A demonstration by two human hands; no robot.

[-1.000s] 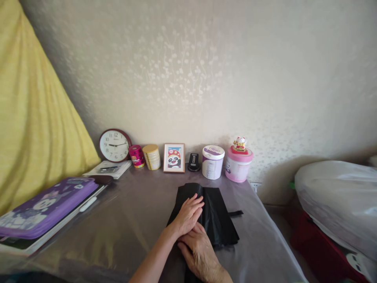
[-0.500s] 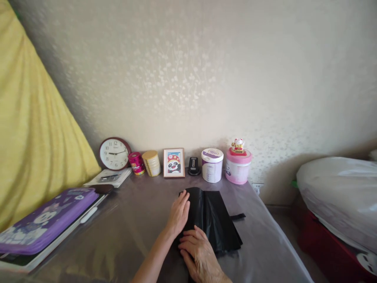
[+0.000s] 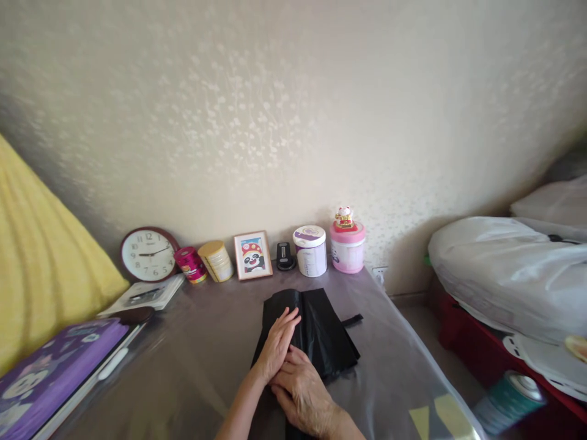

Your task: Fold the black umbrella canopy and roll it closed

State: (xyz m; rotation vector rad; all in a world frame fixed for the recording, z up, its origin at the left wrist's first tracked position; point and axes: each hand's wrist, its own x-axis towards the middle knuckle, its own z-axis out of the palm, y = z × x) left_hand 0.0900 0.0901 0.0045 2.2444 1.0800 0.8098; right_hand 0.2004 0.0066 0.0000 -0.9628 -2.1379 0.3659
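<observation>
A black plastic bag [image 3: 328, 330], folded into layers with a crease down its middle, lies on the table in front of me. A thin black strip [image 3: 352, 321] sticks out past its right side. My left hand [image 3: 278, 341] rests flat on the bag close to the crease, fingers stretched forward and holding nothing. Just nearer to me, my right hand [image 3: 302, 388] lies palm down on the bag's near part, its fingertips against the left hand. The hands cover part of the bag's near left area.
Along the wall stand a clock [image 3: 150, 255], a pink can [image 3: 191, 265], a yellow can [image 3: 215, 261], a panda picture frame [image 3: 253, 255], a black stand [image 3: 285, 256] and two tubs. A purple case [image 3: 59, 373] lies left. Beyond the right edge are white bags [image 3: 509, 269].
My left hand has slid from the bag's left edge toward its crease, closer to my right hand. The left part of the bag now shows. The view has turned to the right.
</observation>
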